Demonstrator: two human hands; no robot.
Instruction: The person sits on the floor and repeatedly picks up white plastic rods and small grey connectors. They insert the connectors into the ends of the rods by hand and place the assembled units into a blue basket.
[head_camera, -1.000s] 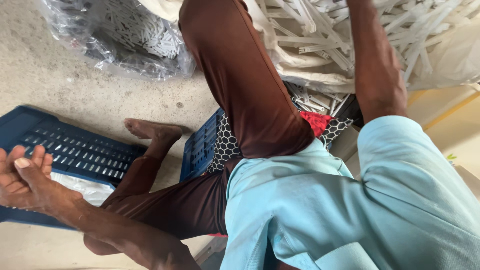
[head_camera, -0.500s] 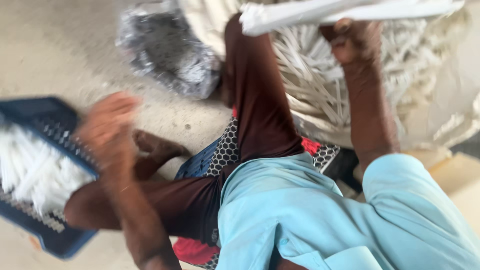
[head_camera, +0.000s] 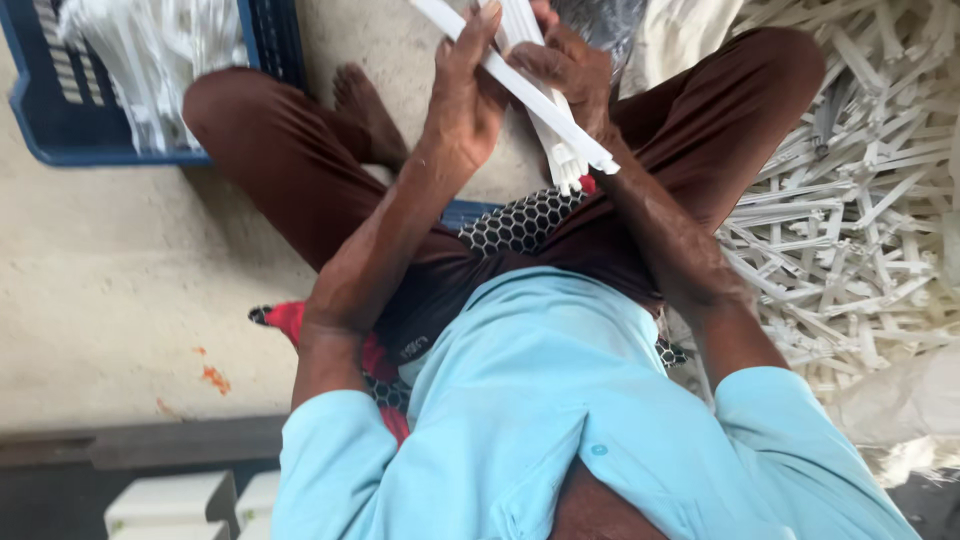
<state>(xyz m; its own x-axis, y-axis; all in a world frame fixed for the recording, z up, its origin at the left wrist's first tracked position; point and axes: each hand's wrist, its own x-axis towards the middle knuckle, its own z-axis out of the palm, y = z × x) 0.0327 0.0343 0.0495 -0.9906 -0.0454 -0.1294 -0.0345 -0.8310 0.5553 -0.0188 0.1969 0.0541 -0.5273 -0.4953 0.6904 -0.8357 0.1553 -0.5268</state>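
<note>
The left hand (head_camera: 465, 95) closes around a long white plastic strip (head_camera: 540, 100) that runs slantwise in front of the lap; the right hand (head_camera: 570, 70) grips a bundle of white strips (head_camera: 555, 150), touching that strip; a blue crate (head_camera: 265, 40) of strips sits at the left, a loose heap of white strips (head_camera: 850, 220) at the right.

Both hands (head_camera: 520, 85) now together on white strips (head_camera: 545, 110).
</note>
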